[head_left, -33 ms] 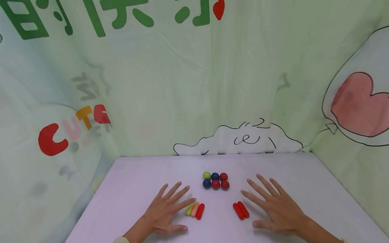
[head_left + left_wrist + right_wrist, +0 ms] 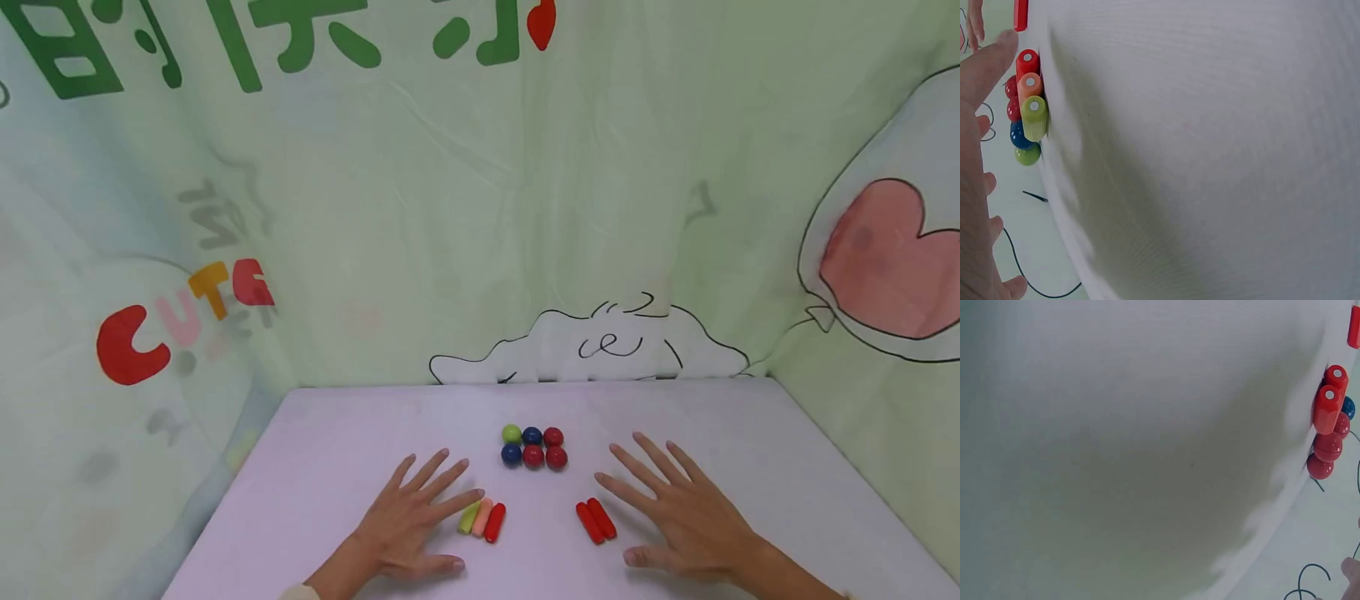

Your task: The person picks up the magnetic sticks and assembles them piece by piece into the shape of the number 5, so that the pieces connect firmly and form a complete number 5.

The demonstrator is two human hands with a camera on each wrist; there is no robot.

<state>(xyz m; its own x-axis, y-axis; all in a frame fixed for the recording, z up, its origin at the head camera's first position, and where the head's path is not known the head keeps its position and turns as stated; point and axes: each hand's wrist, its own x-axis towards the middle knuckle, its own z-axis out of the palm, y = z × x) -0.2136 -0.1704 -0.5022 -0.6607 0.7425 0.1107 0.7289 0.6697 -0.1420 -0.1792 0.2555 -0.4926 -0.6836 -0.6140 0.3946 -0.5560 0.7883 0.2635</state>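
Showing left hand (image 2: 405, 521) splayed at lower left of centre, near three coloured sticks (image 2: 482, 518), right hand (image 2: 686, 525) likewise splayed at lower right, near two red sticks (image 2: 590, 524), six balls (image 2: 533, 456) at lower centre of frame

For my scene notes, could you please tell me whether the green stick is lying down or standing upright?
Lying down: the head view shows the green stick stretched lengthwise on the table, beside the pink stick.

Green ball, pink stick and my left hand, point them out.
Green ball (image 2: 512, 433): head view, on its middle.
Pink stick (image 2: 482, 519): head view, halfway along it.
Left hand (image 2: 402, 522): head view, on its back.
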